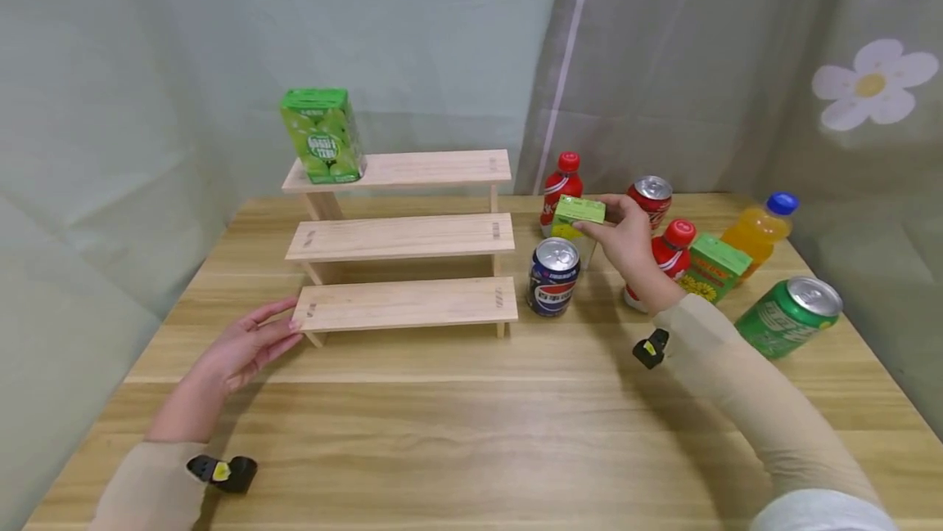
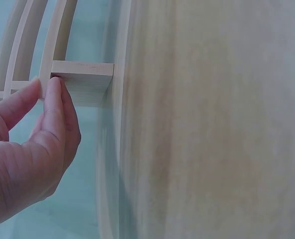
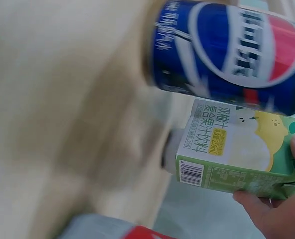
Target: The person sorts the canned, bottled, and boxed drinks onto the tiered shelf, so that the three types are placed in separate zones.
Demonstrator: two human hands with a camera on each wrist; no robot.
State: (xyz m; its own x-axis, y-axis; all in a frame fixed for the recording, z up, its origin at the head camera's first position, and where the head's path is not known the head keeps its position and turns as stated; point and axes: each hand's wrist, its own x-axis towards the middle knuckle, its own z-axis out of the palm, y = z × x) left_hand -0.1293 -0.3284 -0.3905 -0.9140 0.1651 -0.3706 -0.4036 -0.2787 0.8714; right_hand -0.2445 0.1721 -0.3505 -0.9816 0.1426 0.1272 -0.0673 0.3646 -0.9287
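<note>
A three-tier wooden display shelf [image 1: 401,303] stands left of centre. My left hand [image 1: 250,344] is at the left end of its lowest board, and in the left wrist view thumb and fingers pinch the end of that board [image 2: 82,68]. With my right hand [image 1: 626,236] I grip a green and yellow juice box [image 1: 566,230] near its top, thumb on one side and fingers on the other. Its printed side with a barcode shows in the right wrist view. A blue Pepsi can [image 1: 554,279] stands just in front of the box, partly covering it.
On the top tier stands a green juice box [image 1: 322,138]. Behind and around my right hand are red-capped bottles [image 1: 561,187], a red can [image 1: 651,197], another green box [image 1: 713,267], an orange drink bottle [image 1: 759,232] and a green can [image 1: 788,317]. Curtains hang behind the table [image 1: 442,433].
</note>
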